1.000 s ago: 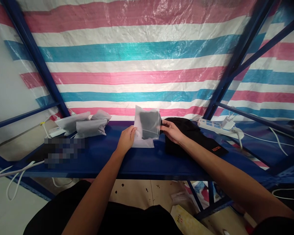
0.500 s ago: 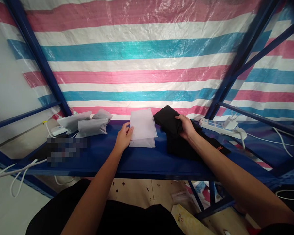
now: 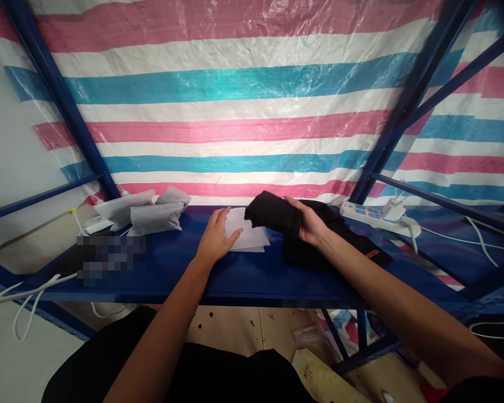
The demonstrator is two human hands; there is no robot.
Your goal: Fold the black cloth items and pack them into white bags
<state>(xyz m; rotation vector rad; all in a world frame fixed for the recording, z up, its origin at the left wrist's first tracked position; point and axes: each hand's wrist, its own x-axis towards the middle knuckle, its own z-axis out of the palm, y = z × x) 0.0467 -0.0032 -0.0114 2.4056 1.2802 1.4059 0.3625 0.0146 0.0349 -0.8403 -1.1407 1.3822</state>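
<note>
My left hand (image 3: pixel 217 237) lies flat with fingers stretched out on a stack of frosted white plastic bags (image 3: pixel 248 237) on the blue shelf (image 3: pixel 235 277). My right hand (image 3: pixel 307 221) grips a folded black cloth (image 3: pixel 273 212) and holds it just above the bags' right side. Under my right wrist lies a pile of black cloth (image 3: pixel 340 246) with an orange label.
Several filled frosted bags (image 3: pixel 145 211) lie at the back left of the shelf. A white power strip (image 3: pixel 372 216) with plugs and cables sits at the right. Blue frame posts (image 3: pixel 63 106) and a striped tarp (image 3: pixel 235 101) close the back. White cables (image 3: pixel 25 302) hang at the left.
The black cloth came out of the raised bag into my right hand and now moves left over the bags. My left hand lowered the bag flat onto the stack.
</note>
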